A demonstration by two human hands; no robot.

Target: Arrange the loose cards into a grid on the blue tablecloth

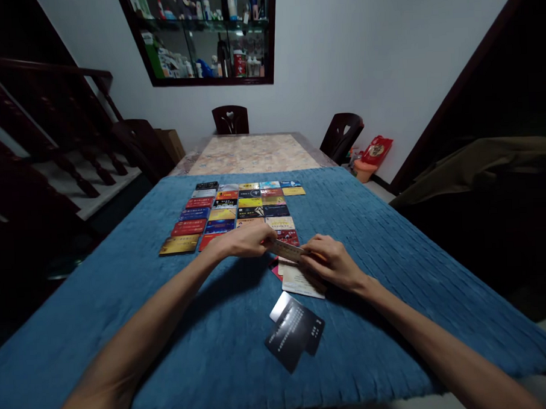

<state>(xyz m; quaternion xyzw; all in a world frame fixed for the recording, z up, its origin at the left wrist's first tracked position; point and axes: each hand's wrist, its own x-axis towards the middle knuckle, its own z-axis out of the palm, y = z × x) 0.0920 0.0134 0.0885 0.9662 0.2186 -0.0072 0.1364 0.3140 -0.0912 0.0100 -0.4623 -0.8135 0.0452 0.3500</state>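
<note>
Two hands meet over a blue cloth (368, 224) on the table. The left hand (245, 240) and the right hand (332, 263) both pinch one pale card (286, 250) between them. Under it lie more loose cards (299, 282). Behind are rows of colorful cards (228, 212). Nearer lie dark cards (294, 333).

I am seated in a home dining room; a long table (253, 154) under a blue quilted cloth (368, 224) has dark wooden chairs (230, 119) around it. A wooden stair railing (47, 118) stands at left; a glass-fronted wall cabinet (206, 35) holds bottles and household containers.
</note>
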